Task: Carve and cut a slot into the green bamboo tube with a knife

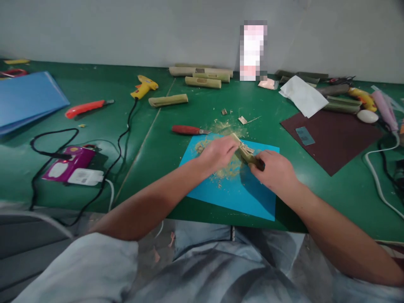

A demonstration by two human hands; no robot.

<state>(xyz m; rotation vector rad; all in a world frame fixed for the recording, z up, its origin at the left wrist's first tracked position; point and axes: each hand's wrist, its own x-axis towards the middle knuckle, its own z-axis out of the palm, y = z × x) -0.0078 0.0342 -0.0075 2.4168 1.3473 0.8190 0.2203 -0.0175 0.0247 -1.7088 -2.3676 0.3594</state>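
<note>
Over the blue sheet, my left hand is closed on a pale bamboo piece, its end showing past the fingers. My right hand grips the lower right end of that piece, where a short dark part shows beside the fingers; what this part is I cannot tell. Ragged pale splinters stand up on the bamboo between the hands. Shavings and dust lie on the sheet and just behind it. A red-handled tool rests left of the sheet's back edge, touched by neither hand.
Bamboo tubes lie along the back. At left are a yellow glue gun, a red cutter, a purple power strip and black cables. At right are dark brown sandpaper, white paper and a white cable.
</note>
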